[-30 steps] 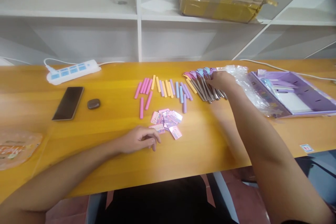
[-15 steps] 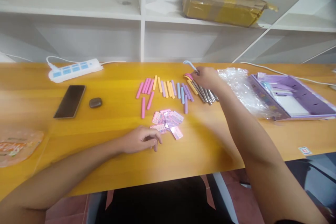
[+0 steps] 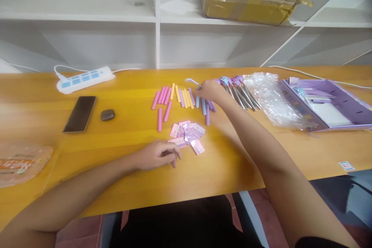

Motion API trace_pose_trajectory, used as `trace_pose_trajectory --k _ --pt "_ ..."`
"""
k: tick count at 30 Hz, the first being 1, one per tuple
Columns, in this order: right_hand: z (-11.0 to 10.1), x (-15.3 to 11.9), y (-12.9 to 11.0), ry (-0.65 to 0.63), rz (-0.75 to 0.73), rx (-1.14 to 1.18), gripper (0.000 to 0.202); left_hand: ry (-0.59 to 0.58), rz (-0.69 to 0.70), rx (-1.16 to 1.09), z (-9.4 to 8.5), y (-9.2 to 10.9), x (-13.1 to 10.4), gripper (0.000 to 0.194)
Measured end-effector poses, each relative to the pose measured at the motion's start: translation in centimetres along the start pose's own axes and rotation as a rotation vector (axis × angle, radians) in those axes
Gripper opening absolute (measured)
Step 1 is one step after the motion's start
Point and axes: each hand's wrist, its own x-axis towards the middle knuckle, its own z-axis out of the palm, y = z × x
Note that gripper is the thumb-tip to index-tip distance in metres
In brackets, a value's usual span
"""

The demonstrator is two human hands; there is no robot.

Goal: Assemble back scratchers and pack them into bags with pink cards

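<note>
My right hand [image 3: 211,90] is closed on a thin light blue strip [image 3: 193,81], whose end sticks out to the left. Below it lie blue sticks [image 3: 204,106] and purple sticks [image 3: 207,115]. Pink sticks [image 3: 159,119] and yellow sticks [image 3: 178,93] stand in a loose row to the left. Silver-handled pieces [image 3: 242,95] with blue and purple tops lie right of the hand. My left hand [image 3: 162,155] rests on the table with loosely curled, parted fingers, holding nothing, beside a pile of small pink and purple cards [image 3: 190,133].
Clear plastic wrap [image 3: 270,99] and a purple box [image 3: 345,102] are at right. A phone [image 3: 80,114], a small dark case [image 3: 107,114] and a power strip [image 3: 85,80] sit at left. A taped carton [image 3: 250,4] is on the shelf.
My right hand has moved left with the light blue strip, from over the silver-handled pieces to above the blue sticks. The tops of those pieces now show. My left hand has stayed put.
</note>
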Motion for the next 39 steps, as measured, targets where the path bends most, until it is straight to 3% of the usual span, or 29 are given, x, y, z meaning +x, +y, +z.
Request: trace_pose_trajectory --k 4,7,11,14,18,20,26,29,31,39 --pt "-1.8 -5.5 -2.6 0.130 -0.171 0.175 0.035 0.088 0.084 -0.313 0.1 -1.0 0.6 0.038" --pt "-0.3 -11.7 -5.2 0.113 -0.350 0.278 0.028 0.193 0.149 -0.481 0.0 -1.3 1.1 0.057" --pt "2.9 -17.7 -6.7 0.136 -0.656 0.422 0.011 0.194 0.045 -0.265 0.1 -0.8 0.9 0.039" --pt "3.6 -19.4 -6.5 0.047 -0.715 0.554 0.014 0.237 0.044 -0.039 0.5 0.0 0.6 0.040" --pt "3.9 -19.9 -5.6 -0.139 -0.675 0.761 0.013 0.163 0.068 0.019 0.7 0.5 0.4 0.044" --pt "4.5 -19.6 -4.7 -0.163 -0.628 0.921 0.022 0.125 0.029 -0.036 0.6 0.5 0.4 0.047" --pt "6.1 -16.1 -1.2 0.017 -0.339 1.597 0.052 0.143 -0.100 -0.126 0.5 0.1 0.1 0.048" --pt "5.9 -14.6 -0.1 0.246 -0.272 1.567 0.061 0.150 -0.110 -0.196 0.4 -0.3 0.2 0.050" --pt "5.7 -14.2 0.1 0.315 -0.241 1.479 0.067 0.154 -0.113 -0.225 0.4 -0.4 0.2 0.051" --pt "5.9 -14.6 -0.7 0.095 -0.095 1.679 0.061 0.134 -0.115 -0.165 0.1 0.7 0.1 0.055"
